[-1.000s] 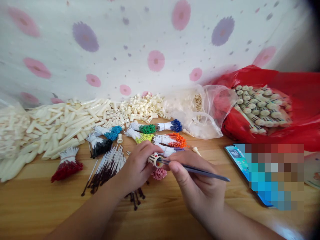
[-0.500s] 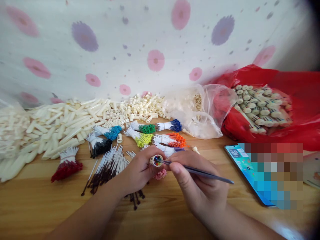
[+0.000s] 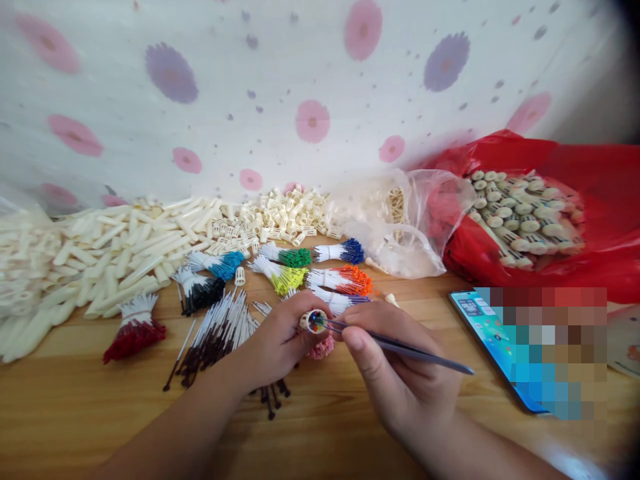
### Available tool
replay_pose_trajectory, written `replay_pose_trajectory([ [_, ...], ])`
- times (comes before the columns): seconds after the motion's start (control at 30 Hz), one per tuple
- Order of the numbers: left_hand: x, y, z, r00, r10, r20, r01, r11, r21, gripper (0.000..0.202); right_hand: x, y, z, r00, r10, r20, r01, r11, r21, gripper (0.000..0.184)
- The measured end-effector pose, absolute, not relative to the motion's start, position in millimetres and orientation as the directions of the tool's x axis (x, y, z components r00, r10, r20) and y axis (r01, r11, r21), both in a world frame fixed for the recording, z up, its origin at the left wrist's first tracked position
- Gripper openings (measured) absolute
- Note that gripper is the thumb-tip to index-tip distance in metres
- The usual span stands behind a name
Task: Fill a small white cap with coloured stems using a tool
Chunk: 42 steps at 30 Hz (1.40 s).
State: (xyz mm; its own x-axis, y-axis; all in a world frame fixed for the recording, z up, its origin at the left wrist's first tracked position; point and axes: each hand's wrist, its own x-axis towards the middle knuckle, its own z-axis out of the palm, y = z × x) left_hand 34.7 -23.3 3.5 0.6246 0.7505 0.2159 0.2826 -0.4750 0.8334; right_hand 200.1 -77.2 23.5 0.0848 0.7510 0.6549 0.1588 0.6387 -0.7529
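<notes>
Since a second ago, the left hand [image 3: 281,339] has turned its pinched cream slotted cap [image 3: 307,323] mouth toward view — tweezers [image 3: 400,345] at the opening, clamped in the right hand [image 3: 403,373] — while writing on the phone [image 3: 487,333] is unreadably small.

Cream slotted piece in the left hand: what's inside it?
Inside the cream slotted piece, small coloured tips show, red and blue among them; the tweezers point at its mouth. The left hand covers part of its outer wall, and anything deeper cannot be seen.
</notes>
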Motion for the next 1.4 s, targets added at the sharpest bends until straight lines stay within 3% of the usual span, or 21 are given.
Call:
replay_pose_trajectory([
  [0.3, 31.3, -21.7, -4.4, 0.6, 0.739, 0.306, 0.33, -0.577, 0.747, 0.029, 198.3, -74.7, 23.1, 0.115, 0.786, 0.607, 0.134, 0.593, -0.794, 0.015],
  [0.43, 32.8, -22.7, -2.1, 0.633, 0.729, 0.26, 0.32, -0.552, 0.77, 0.024, 197.8, -74.3, 24.7, 0.1, 0.792, 0.602, 0.141, 0.588, -0.796, 0.011],
  [0.67, 35.5, -26.9, 7.6, 0.678, 0.717, 0.161, 0.264, -0.442, 0.857, 0.033, 200.1, -76.2, 25.7, 0.092, 0.772, 0.629, 0.186, 0.607, -0.772, 0.013],
  [1.4, 33.9, -24.7, 5.6, 0.692, 0.719, 0.067, 0.205, -0.285, 0.936, 0.038, 202.5, -75.4, 24.9, 0.033, 0.745, 0.666, 0.156, 0.654, -0.74, 0.012],
])
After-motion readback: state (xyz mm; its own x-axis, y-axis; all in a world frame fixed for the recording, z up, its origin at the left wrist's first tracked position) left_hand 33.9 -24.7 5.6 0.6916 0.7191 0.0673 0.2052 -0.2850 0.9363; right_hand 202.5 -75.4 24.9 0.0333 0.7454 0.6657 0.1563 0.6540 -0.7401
